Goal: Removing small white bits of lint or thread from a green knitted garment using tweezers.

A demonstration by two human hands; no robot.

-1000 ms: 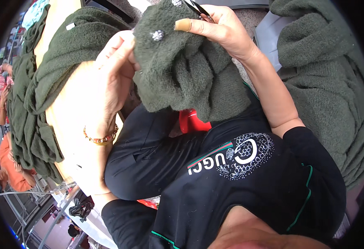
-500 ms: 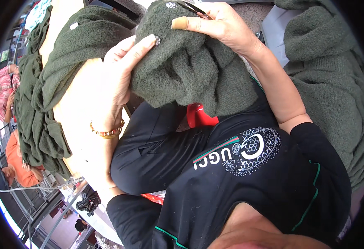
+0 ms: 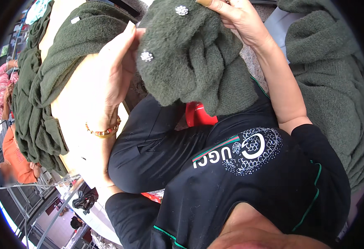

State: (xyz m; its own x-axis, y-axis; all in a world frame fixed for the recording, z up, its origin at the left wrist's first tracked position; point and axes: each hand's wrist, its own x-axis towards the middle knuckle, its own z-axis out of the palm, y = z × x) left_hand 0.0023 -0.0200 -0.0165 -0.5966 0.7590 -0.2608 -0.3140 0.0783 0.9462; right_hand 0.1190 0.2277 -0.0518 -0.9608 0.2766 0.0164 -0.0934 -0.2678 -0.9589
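Raised over my lap is a dark green, fuzzy knitted garment with bunched folds. Two sparkly, flower-shaped buttons show on it: an upper button and a lower-left button. My left hand holds its left edge, thumb pointing up off the cloth and the other fingers partly hidden behind the knit. At the upper right, my right hand grips the garment, its thumb wrapped in a tan cover. The frame's top edge cuts off those fingertips, so whatever else they hold is hidden.
More green knitwear lies on the pale table at left, with a further heap along its far side. Another knit pile hangs at right. Something red shows below the garment. Two people sit beyond the table.
My left thumb has lifted off the lower button, which now shows fully. My right hand has moved up and right; the dark pointed tool in it has gone out of view.
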